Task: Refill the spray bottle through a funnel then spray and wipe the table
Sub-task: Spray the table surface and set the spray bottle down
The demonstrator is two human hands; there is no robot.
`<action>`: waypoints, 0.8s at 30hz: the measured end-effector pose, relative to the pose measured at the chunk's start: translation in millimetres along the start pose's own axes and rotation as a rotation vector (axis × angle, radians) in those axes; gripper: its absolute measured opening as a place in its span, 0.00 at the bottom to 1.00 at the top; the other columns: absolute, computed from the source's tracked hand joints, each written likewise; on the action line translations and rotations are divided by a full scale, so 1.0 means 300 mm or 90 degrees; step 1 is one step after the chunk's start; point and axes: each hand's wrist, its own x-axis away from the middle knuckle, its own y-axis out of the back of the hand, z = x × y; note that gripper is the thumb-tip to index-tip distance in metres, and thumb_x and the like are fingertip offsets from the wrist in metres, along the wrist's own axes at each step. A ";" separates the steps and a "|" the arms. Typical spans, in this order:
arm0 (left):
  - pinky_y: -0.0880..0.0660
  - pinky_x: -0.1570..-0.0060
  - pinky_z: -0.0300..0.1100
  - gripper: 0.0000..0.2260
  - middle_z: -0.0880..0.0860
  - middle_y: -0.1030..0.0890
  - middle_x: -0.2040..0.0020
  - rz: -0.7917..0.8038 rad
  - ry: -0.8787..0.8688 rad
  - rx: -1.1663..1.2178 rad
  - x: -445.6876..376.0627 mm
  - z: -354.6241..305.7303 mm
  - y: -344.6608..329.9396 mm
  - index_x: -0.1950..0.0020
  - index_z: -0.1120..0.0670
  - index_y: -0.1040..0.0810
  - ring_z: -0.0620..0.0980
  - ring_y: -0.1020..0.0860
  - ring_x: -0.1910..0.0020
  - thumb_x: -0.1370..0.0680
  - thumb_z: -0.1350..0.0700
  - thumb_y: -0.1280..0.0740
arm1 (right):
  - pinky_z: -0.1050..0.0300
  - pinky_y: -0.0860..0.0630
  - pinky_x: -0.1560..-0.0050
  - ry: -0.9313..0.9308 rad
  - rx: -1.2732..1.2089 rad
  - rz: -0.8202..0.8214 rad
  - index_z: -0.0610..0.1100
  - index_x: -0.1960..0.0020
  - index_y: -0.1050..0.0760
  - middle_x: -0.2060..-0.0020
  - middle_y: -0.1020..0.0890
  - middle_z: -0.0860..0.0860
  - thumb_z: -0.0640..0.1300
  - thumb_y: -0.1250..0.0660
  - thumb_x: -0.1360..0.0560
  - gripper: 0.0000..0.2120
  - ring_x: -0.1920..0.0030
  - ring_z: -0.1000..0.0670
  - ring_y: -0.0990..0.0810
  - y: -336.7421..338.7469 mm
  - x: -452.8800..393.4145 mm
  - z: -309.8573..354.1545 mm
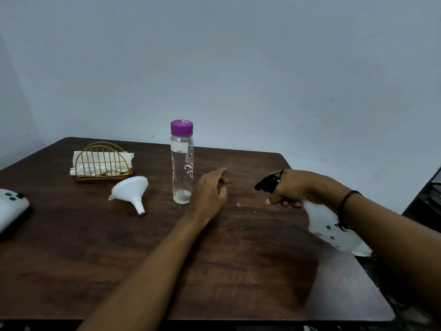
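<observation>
Dark wood bench (214, 271) against a pale wall. I take the purple-capped clear bottle (181, 163) as my landmark. Nearest me and right of it, my right hand (290, 189) grips the spray bottle (324, 220) by its black trigger head, fingers curled round, nozzle aimed toward the landmark. My left hand (211, 189) hovers just right of the landmark, fingers loosely curled, holding nothing. Left of it the funnel (131, 188) lies tipped; beyond that, tissues (102, 162) in a wire holder. I judge refilling done, spraying in hand; next calls for a tissue.
</observation>
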 end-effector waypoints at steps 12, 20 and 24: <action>0.22 0.48 0.52 0.22 0.51 0.18 0.50 0.002 -0.013 -0.008 -0.001 0.010 -0.009 0.31 0.60 0.26 0.50 0.20 0.50 0.26 0.67 0.37 | 0.61 0.29 0.75 -0.012 0.043 -0.016 0.47 0.43 0.23 0.65 0.16 0.45 0.43 0.23 0.29 0.17 0.78 0.53 0.27 -0.037 0.013 0.039; 0.22 0.47 0.52 0.23 0.51 0.18 0.50 0.004 -0.011 -0.005 0.000 0.007 -0.009 0.31 0.60 0.26 0.50 0.21 0.50 0.26 0.68 0.37 | 0.62 0.32 0.77 -0.010 0.044 -0.024 0.44 0.40 0.22 0.72 0.21 0.46 0.39 0.26 0.28 0.17 0.79 0.52 0.30 -0.022 0.018 0.040; 0.22 0.47 0.52 0.23 0.51 0.18 0.50 0.001 -0.016 -0.008 -0.002 0.010 -0.011 0.31 0.60 0.26 0.50 0.21 0.50 0.26 0.67 0.37 | 0.60 0.28 0.75 0.022 -0.042 -0.018 0.49 0.36 0.24 0.61 0.14 0.44 0.42 0.22 0.30 0.25 0.72 0.51 0.21 -0.005 0.023 0.035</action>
